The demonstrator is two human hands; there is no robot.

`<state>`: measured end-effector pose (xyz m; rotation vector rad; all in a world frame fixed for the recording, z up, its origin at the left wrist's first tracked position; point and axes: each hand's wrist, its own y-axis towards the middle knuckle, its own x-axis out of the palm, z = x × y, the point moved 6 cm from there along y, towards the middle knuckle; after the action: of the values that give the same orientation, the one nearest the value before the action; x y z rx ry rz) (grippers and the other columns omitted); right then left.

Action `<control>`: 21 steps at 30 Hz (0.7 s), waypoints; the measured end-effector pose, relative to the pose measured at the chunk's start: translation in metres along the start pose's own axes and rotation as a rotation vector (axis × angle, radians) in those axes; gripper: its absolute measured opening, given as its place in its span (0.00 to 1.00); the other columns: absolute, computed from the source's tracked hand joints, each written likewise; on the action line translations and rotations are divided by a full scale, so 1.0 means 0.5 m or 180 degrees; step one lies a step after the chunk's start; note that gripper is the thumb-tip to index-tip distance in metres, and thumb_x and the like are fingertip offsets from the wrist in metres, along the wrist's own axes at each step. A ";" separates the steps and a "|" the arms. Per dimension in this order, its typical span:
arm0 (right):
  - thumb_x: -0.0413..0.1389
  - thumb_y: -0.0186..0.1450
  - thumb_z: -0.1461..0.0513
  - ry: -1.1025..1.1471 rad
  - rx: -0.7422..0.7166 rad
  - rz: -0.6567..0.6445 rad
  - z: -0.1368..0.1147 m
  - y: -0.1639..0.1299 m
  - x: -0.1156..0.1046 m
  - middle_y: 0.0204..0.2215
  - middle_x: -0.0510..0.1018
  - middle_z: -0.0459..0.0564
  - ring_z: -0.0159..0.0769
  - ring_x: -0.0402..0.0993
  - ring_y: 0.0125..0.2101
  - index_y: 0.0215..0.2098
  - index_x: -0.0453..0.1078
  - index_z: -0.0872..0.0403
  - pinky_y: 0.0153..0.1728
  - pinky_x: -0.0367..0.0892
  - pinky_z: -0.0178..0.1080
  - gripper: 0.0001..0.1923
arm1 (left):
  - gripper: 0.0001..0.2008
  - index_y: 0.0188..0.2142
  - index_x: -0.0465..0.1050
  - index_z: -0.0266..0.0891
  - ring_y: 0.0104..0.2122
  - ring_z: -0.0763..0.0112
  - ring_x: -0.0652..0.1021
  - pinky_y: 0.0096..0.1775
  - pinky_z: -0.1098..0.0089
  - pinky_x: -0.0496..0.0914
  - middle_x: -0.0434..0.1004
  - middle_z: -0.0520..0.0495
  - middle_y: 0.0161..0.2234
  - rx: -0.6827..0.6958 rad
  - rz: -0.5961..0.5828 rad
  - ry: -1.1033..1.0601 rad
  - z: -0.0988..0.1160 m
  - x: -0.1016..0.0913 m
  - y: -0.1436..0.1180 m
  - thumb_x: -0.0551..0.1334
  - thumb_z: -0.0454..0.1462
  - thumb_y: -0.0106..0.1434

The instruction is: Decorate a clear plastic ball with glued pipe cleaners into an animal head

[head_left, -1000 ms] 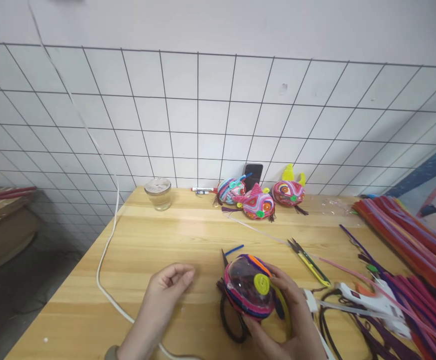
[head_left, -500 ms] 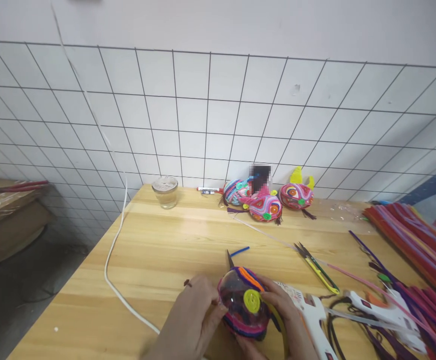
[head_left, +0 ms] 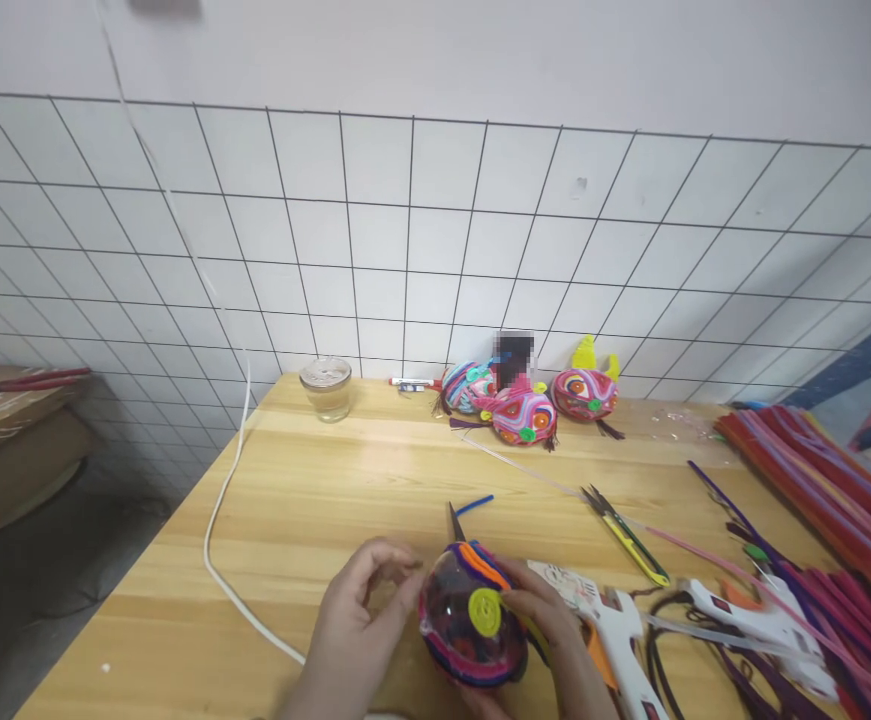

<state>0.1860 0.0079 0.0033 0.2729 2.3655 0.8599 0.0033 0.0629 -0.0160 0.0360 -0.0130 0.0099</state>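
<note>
A clear round ball (head_left: 454, 595) is in my right hand (head_left: 555, 625), whose fingers press its right side and underside. Purple, pink and orange fuzzy strips run round the ball. A yellow coiled disc (head_left: 485, 612) sits on its front, near my right fingertips. My left hand (head_left: 364, 620) is just left of the ball, fingers curled and thumb apart from the palm; no held thing shows. Behind the ball a dark pointed blade tip (head_left: 455, 522) sticks out, its other end hidden. A short blue strip (head_left: 475, 505) lies beside that tip.
To the right lie yellow-handled thread snips (head_left: 630, 545), a white glue gun (head_left: 622, 640), another glue gun (head_left: 765, 630) and bundled coloured strips (head_left: 802, 470). Decorated balls (head_left: 523, 415) and a glass cup (head_left: 328, 390) stand at the back. A white cord (head_left: 225, 570) crosses the left side.
My left hand has drawn back from the ball's left side, and its fingers have loosened. My right hand still holds the ball, which has turned slightly. The view has tilted a little.
</note>
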 end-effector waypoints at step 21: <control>0.48 0.69 0.52 -0.0051 -0.0630 -0.0502 -0.014 -0.009 0.033 0.49 0.76 0.54 0.40 0.73 0.50 0.49 0.65 0.46 0.49 0.70 0.42 0.13 | 0.30 0.55 0.67 0.51 0.57 0.57 0.69 0.57 0.56 0.60 0.70 0.43 0.57 -0.0780 -0.1772 -0.1647 -0.021 0.056 -0.031 0.70 0.39 0.54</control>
<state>0.1684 0.0072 -0.0029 0.0126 2.2320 1.0014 0.0314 0.0480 -0.0269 -0.2048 -0.5205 -0.5578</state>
